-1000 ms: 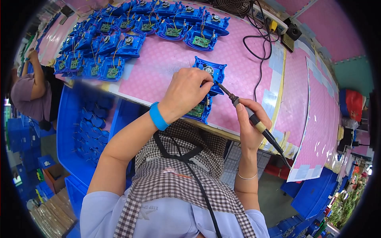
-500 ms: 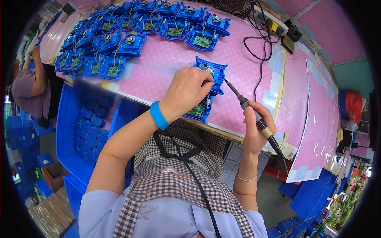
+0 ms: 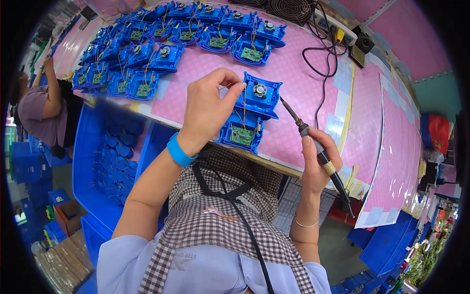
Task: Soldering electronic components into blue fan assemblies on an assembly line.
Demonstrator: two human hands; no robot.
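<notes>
Before me on the table lies a blue plastic casing half (image 3: 263, 100) with a small round speaker (image 3: 259, 90) in it. Nearer the table edge sits its other half, a blue shell (image 3: 257, 142) holding a green circuit board (image 3: 241, 134). Thin orange wires (image 3: 244, 109) run between the two. My left hand (image 3: 210, 103) is at the left edge of the speaker half, thumb and forefinger pinched, apparently on a thin wire; the fingertips partly hide it. My right hand (image 3: 318, 157) grips a soldering iron (image 3: 320, 153), its tip just right of the speaker half.
Several similar blue casings with boards and speakers (image 3: 252, 52) stand in rows at the far left. A blue bin (image 3: 88, 161) with blue parts is below the table's left side. Black cables (image 3: 320, 93) hang from a power strip (image 3: 338, 27) at the far right. Another person (image 3: 41, 110) works at left.
My left hand has moved left from over the speaker to the casing's left edge, uncovering the speaker and circuit board. The right hand still holds the soldering iron in nearly the same place.
</notes>
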